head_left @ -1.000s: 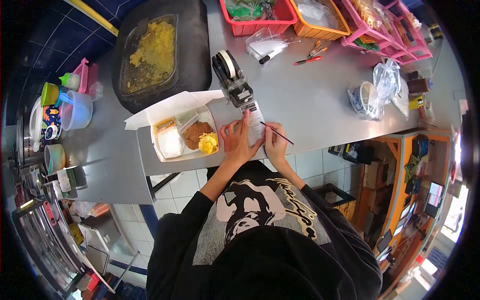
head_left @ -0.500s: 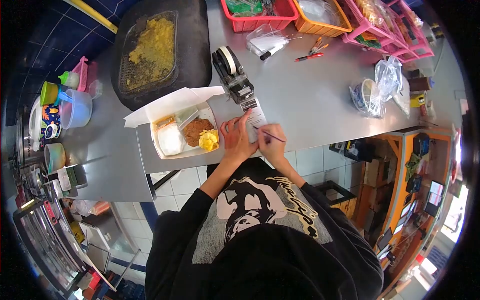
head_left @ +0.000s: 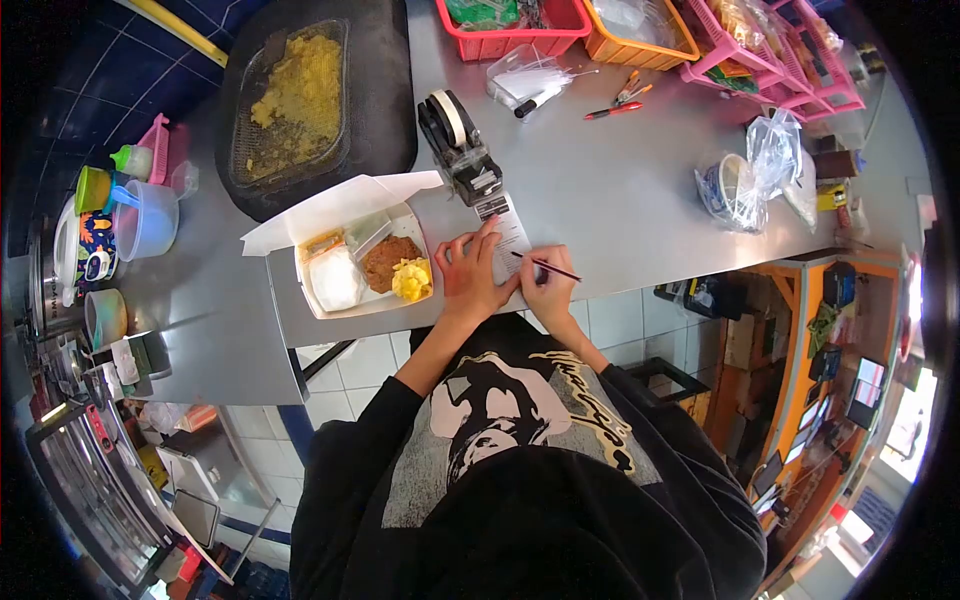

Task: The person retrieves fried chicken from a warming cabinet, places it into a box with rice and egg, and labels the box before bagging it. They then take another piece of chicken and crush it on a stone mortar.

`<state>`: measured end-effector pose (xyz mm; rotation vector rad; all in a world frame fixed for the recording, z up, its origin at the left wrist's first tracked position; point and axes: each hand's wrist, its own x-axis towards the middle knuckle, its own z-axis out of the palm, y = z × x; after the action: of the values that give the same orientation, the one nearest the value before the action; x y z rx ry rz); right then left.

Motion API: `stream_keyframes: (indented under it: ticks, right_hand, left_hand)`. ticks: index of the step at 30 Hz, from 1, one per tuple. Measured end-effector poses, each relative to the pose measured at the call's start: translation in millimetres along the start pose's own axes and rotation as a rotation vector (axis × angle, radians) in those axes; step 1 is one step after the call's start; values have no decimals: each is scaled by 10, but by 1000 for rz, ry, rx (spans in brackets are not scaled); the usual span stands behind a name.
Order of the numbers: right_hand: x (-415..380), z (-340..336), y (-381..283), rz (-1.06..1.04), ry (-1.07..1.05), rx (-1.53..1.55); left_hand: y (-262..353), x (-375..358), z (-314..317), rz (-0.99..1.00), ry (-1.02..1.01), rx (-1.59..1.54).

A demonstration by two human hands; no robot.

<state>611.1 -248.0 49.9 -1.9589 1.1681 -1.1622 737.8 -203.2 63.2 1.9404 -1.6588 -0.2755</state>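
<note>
A printed paper slip [head_left: 511, 240] lies on the metal counter below a black tape dispenser [head_left: 460, 150]. My left hand [head_left: 473, 272] rests with its fingers spread on the slip's left side. In my right hand [head_left: 548, 290] is a dark pen [head_left: 556, 269], its tip touching the slip. Left of my left hand stands an open white box [head_left: 362, 308] holding white rice [head_left: 336, 279], a brown fried piece [head_left: 391, 262], a yellow food portion [head_left: 411, 279] and a small clear packet.
A black container with a yellow-crumbed tray [head_left: 300, 105] stands at the upper left. Red [head_left: 515, 42], orange [head_left: 645, 50] and pink baskets line the back. A marker [head_left: 538, 101], a red pen [head_left: 612, 111] and a bagged cup [head_left: 728, 190] lie farther right.
The pen in my right hand has tilted and its rear end points lower to the right. The whole view has shifted slightly; my left hand stays on the slip.
</note>
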Motion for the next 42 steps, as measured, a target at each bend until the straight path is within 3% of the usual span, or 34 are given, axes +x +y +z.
stream_keyframes:
  ticks: [2,5,8,11,13,17,18,23,25,26,27,29,31,33,34,35,37,39,41,42]
  right_hand:
    - [22,21,11,-8,51,3]
    - [3,7,-16,-11,-44,24]
    - [6,7,24,64,54,-24]
    - [-4,-25,-28,3,-68,34]
    - [-36,-12,75,46,59,39]
    - [2,-33,-21,-19,-90,70]
    - [-6,3,52,-24,12,-4]
    - [-26,-53,23,-35,-59,29]
    - [-47,-39,116,15,73,43]
    - [-57,-44,87,205,103,135]
    - [-47,-64,76,204,102,137]
    - [-29,-132,29,-56,-52,63]
    - [-35,-113,38,-74,-105,60]
    - [-17,-68,65,-6,79,-9]
    - [-102,-16,245,166,129,78]
    - [-77,-41,191,163,125,82]
    - [-47,-98,56,-32,-70,88]
    - [14,-85,-87,-42,-103,106]
    - [154,-49,-224,32,-22,322]
    - [304,-27,-334,-72,-81,251]
  left_hand:
    - [-6,14,-28,-2,-15,12]
    - [5,-2,-14,2,-22,10]
    - [-5,8,-16,-3,-17,15]
    - [17,-8,-14,6,-18,12]
    - [1,4,-8,6,14,4]
    - [-3,-10,9,11,-11,7]
    - [-6,-10,-1,5,-12,10]
    - [-8,-4,-13,2,-43,4]
    - [-4,-2,-19,1,-39,3]
    - [3,-1,-29,3,-38,-9]
    - [3,-7,-37,7,-41,-21]
    - [-16,-11,-19,17,-38,0]
    - [-8,-17,10,28,-33,16]
    - [-12,-15,-4,24,-27,4]
    - [-17,-14,-7,21,-23,7]
    - [-17,-18,0,20,-27,12]
    - [-12,-30,11,14,-24,24]
    - [-36,-49,-5,31,-55,38]
    - [-90,-139,-80,26,-82,39]
    - [-108,-216,-136,124,-79,5]
